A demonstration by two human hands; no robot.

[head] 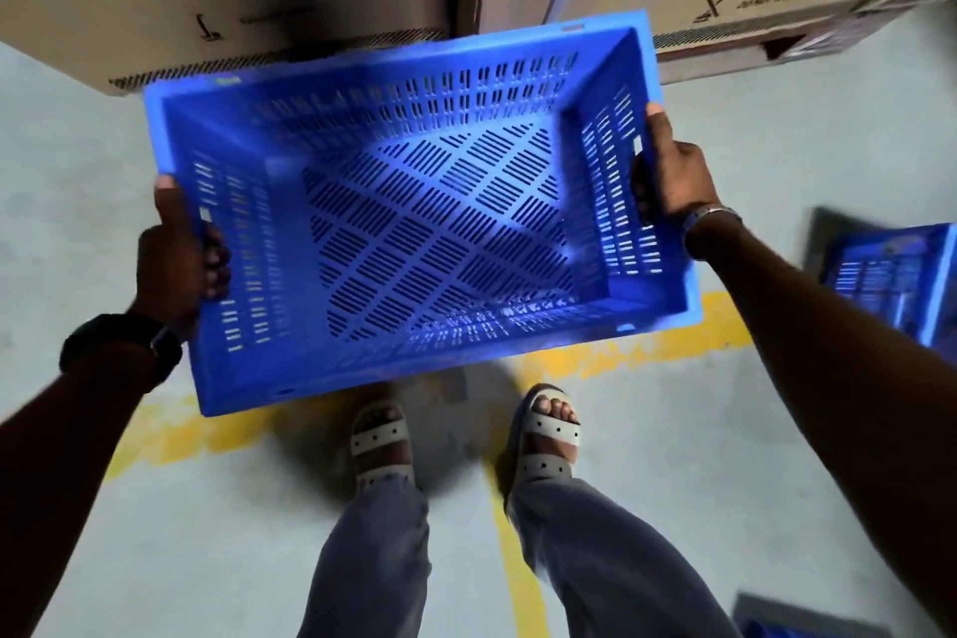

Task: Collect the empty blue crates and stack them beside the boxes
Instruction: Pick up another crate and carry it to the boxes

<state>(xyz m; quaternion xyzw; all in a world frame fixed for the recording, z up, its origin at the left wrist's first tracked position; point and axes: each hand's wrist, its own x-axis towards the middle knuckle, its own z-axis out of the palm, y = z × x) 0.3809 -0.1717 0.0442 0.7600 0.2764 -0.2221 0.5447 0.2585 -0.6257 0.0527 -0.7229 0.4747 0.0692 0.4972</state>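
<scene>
Both hands are carrying one empty blue slotted crate point(414, 202) off the floor, long axis running left-right. Left hand point(176, 254) and right hand point(673, 181) are each wrapping fingers through an end handle slot. LG cardboard boxes point(222, 0) are sitting just ahead; another blue crate point(896, 275) is waiting at right.

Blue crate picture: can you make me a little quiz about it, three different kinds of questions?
1. True or false: the slotted blue plastic crate has things inside.
2. How many hands grip it? A) none B) one C) two
3. Fill in: the printed brown cardboard boxes stand ___ the crate.

Key:
1. False; it is empty.
2. C: the left hand and right hand each hold a short end.
3. Beyond; the second blue crate sits at the right edge.
</scene>
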